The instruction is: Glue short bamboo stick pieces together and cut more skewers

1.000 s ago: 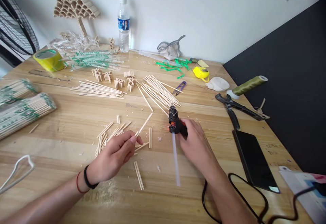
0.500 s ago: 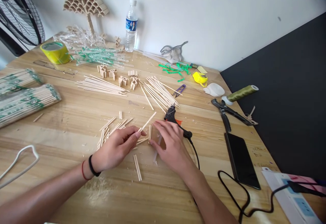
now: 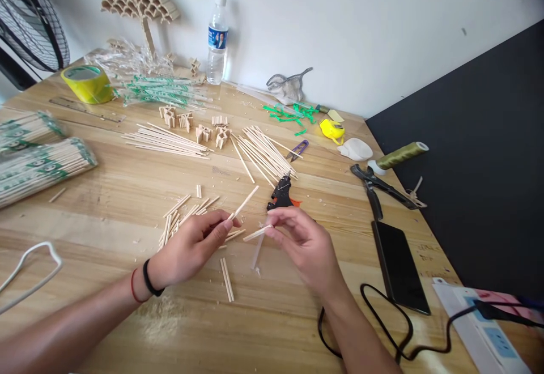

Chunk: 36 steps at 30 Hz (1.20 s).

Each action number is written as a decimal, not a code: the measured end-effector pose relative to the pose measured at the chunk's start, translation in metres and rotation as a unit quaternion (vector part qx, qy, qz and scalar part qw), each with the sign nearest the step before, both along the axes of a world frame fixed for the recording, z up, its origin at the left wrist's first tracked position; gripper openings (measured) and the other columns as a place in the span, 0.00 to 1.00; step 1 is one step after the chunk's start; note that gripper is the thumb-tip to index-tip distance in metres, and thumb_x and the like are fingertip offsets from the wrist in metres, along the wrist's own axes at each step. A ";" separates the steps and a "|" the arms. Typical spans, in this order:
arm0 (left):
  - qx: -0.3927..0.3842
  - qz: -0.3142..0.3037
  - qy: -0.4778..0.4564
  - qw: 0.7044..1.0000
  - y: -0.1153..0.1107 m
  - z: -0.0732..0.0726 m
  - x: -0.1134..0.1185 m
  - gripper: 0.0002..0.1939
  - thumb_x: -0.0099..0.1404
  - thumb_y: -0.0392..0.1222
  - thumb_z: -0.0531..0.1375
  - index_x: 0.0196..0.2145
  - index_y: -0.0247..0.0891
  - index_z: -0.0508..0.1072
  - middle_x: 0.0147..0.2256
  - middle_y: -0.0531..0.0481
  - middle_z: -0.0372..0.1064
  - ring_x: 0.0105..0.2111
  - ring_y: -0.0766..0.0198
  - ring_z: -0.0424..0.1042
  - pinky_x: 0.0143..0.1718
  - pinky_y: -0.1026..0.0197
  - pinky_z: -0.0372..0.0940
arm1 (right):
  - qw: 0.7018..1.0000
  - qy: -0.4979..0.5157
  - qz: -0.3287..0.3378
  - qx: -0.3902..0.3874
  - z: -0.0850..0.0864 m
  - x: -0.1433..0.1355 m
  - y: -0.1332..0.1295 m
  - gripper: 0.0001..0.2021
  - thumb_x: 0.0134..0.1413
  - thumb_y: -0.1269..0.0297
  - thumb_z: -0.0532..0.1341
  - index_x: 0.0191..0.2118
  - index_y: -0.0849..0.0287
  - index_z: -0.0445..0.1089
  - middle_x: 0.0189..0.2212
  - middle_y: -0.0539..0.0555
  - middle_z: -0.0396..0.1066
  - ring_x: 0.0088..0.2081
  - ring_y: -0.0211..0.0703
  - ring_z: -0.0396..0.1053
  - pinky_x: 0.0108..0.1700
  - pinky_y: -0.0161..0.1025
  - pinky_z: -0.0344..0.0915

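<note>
My left hand (image 3: 199, 243) pinches a short pale wooden stick piece (image 3: 244, 202) that points up and to the right; it may be more than one stick side by side. My right hand (image 3: 300, 243) grips another short wooden stick piece (image 3: 256, 233) between thumb and fingers, its free end toward the left. Behind the right hand lies a black hot glue gun (image 3: 280, 192) with a clear glue stick (image 3: 257, 252) sticking out of it. Cut stick pieces (image 3: 170, 224) lie in a loose pile beyond the left hand, and a pair of sticks (image 3: 226, 279) rests nearer me.
Long sticks (image 3: 267, 153) and small glued stick shapes (image 3: 203, 133) lie farther back. Purple snips (image 3: 298, 150), black pliers (image 3: 369, 184) and a phone (image 3: 399, 266) are at the right. Bagged sticks (image 3: 46, 170) and yellow tape (image 3: 87, 85) occupy the left. A black cable (image 3: 408, 328) loops at front right.
My right hand has picked up the stick piece from the table and lifted it, turning it toward the left hand. The left hand keeps its hold, nearly unmoved.
</note>
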<state>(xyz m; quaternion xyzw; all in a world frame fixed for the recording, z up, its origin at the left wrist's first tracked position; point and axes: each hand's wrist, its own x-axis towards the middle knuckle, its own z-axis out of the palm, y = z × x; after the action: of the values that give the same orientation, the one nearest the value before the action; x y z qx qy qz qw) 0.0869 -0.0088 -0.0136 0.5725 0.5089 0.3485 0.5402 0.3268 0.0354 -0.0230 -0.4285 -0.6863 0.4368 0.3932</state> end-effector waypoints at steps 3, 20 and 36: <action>-0.006 -0.017 -0.010 1.000 0.001 0.001 0.000 0.22 0.79 0.54 0.52 0.50 0.33 0.77 0.20 0.61 0.54 0.19 0.69 0.53 0.20 0.66 0.48 | 0.997 0.077 0.001 -0.019 0.008 0.003 -0.002 0.04 0.59 0.67 0.71 0.40 0.54 0.78 0.36 0.51 0.77 0.39 0.41 0.78 0.42 0.36 0.77; 0.063 -0.096 0.073 0.991 -0.001 0.005 0.003 0.15 0.79 0.45 0.53 0.44 0.37 0.78 0.30 0.53 0.69 0.28 0.65 0.64 0.31 0.64 0.60 | 0.993 0.095 0.055 0.043 0.018 0.011 -0.003 0.11 0.60 0.79 0.69 0.38 0.52 0.81 0.36 0.52 0.78 0.39 0.42 0.77 0.41 0.39 0.76; 0.110 -0.097 0.114 0.983 -0.008 0.004 0.005 0.17 0.79 0.48 0.56 0.38 0.36 0.78 0.26 0.55 0.65 0.25 0.67 0.61 0.28 0.64 0.56 | 0.983 0.048 0.014 0.179 0.018 0.012 -0.009 0.20 0.55 0.85 0.69 0.46 0.52 0.80 0.37 0.53 0.80 0.40 0.46 0.78 0.42 0.44 0.77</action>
<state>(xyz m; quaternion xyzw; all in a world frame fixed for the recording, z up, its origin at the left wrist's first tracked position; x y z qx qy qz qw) 0.0920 -0.0168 -0.0097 0.7113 0.4676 0.2802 0.4436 0.3393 0.0267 -0.0050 -0.3199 -0.7398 0.3323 0.4898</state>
